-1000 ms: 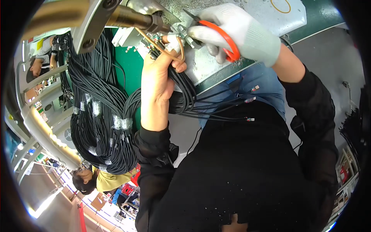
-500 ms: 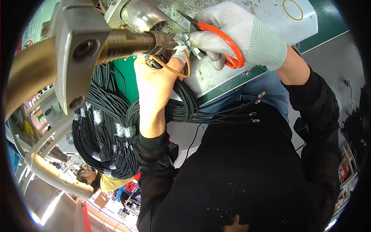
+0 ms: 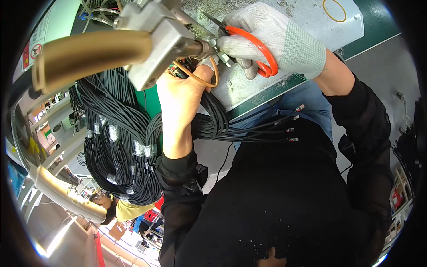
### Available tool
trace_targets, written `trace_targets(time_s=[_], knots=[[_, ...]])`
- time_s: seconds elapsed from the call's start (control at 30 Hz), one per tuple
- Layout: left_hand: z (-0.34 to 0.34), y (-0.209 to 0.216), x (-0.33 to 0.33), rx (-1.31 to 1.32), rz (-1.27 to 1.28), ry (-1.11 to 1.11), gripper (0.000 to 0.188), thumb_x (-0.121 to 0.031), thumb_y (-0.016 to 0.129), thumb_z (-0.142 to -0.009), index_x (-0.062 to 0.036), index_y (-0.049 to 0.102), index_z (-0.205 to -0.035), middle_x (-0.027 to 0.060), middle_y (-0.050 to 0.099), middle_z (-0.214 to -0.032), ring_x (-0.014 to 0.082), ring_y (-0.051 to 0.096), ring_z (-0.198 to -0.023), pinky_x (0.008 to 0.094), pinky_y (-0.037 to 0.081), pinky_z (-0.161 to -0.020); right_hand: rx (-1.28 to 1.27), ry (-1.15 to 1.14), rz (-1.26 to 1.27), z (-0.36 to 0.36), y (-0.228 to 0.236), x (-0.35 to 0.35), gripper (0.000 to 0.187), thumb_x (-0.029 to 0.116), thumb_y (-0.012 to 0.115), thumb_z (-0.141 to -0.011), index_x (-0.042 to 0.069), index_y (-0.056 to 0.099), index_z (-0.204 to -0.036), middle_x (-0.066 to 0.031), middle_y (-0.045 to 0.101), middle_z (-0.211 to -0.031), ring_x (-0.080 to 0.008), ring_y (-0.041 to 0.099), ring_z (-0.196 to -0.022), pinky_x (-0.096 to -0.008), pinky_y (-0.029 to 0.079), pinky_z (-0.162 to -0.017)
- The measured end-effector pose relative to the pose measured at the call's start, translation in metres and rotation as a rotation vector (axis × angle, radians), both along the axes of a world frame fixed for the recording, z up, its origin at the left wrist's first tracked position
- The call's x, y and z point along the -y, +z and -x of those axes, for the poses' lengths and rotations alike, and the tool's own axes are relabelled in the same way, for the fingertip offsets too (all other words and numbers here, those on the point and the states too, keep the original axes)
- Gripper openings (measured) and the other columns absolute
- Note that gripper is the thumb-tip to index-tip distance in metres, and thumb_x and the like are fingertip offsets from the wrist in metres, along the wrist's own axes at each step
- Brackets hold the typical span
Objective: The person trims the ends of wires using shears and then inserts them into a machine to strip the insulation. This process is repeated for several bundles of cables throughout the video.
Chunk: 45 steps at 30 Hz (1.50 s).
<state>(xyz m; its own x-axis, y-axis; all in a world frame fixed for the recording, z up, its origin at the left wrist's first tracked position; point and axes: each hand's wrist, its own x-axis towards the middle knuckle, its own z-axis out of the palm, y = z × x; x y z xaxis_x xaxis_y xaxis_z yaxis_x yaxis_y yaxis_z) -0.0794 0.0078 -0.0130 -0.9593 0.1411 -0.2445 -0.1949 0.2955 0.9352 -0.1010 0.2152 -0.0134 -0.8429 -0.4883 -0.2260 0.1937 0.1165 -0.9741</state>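
My left hand [image 3: 180, 95], bare apart from a white cover on the thumb, is closed around the end of a bundle of black cables [image 3: 213, 118]. A tan band [image 3: 195, 80] loops by its thumb. In a white glove, my right hand [image 3: 267, 38] is closed on scissors with red handles [image 3: 260, 44], their dark blades pointing up and left. Its fingertips meet a small metal connector [image 3: 226, 58] beside my left thumb. Just left of the connector is the tip of a metal machine arm [image 3: 200, 48], which hides part of what both hands touch.
A thick brown lever handle [image 3: 98, 55] crosses the upper left. Many coiled black cables [image 3: 120, 147] hang at the left. Metal scraps litter the light work plate [image 3: 284, 11], where a yellow rubber band [image 3: 334, 10] lies. Cable ends with plugs [image 3: 291, 130] rest by my lap. Another person [image 3: 129, 210] is farther off.
The lever handle and its metal block have swung, the block shifting right toward my left hand. Both hands stay nearly in place, with the scissors still in the right one.
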Motion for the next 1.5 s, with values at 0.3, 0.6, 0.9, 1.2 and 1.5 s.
trace_targets(time_s=[0.3,0.6,0.9,1.2,1.5], knots=[[-0.006,-0.012,0.012,0.086,-0.403,-0.054,0.006,-0.004,0.058,-0.088,0.0022,0.058,-0.091,0.0085,0.062,-0.071,0.0128,0.058,-0.060,0.0247,0.047,-0.054,-0.108,-0.167,0.041,-0.027,-0.003,0.007,0.028,0.025,0.058,-0.090,-0.002,0.058,-0.081,-0.0039,0.054,-0.053,-0.0096,0.056,-0.044,-0.0232,0.042,-0.042],[-0.075,0.029,0.011,0.176,-0.584,-0.089,0.015,-0.012,0.063,-0.091,0.0002,0.055,-0.093,0.0069,0.060,-0.075,0.0128,0.058,-0.062,0.0256,0.047,-0.057,-0.413,-0.230,-0.352,-0.089,0.017,-0.034,0.022,0.021,0.061,-0.086,-0.001,0.060,-0.084,-0.0044,0.054,-0.056,-0.0105,0.051,-0.044,-0.0240,0.042,-0.045],[-0.092,0.034,-0.006,0.070,-0.257,-0.270,0.022,-0.001,0.070,-0.084,-0.0011,0.056,-0.101,0.0009,0.060,-0.079,0.0076,0.057,-0.069,0.0228,0.046,-0.062,0.187,-0.195,0.043,-0.104,0.047,-0.011,0.019,0.017,0.065,-0.083,-0.001,0.062,-0.086,-0.0014,0.055,-0.058,-0.0050,0.051,-0.049,-0.0206,0.039,-0.046],[-0.105,0.030,-0.028,-0.121,0.079,-0.210,0.034,0.005,0.071,-0.075,-0.0001,0.055,-0.105,0.0074,0.058,-0.086,0.0174,0.058,-0.074,0.0286,0.048,-0.067,-0.459,-0.347,-0.213,-0.118,0.028,-0.013,0.019,0.018,0.062,-0.085,-0.001,0.062,-0.083,-0.0019,0.054,-0.053,-0.0061,0.050,-0.042,-0.0201,0.040,-0.042],[-0.102,0.014,-0.041,-0.679,0.404,-0.413,0.046,0.010,0.066,-0.063,-0.0014,0.054,-0.105,0.0140,0.050,-0.088,0.0347,0.056,-0.073,0.0376,0.047,-0.061,-0.057,-0.280,-0.063,-0.125,0.035,-0.028,0.025,0.021,0.059,-0.087,-0.002,0.059,-0.076,-0.0024,0.054,-0.052,-0.0069,0.052,-0.042,-0.0203,0.041,-0.041]])
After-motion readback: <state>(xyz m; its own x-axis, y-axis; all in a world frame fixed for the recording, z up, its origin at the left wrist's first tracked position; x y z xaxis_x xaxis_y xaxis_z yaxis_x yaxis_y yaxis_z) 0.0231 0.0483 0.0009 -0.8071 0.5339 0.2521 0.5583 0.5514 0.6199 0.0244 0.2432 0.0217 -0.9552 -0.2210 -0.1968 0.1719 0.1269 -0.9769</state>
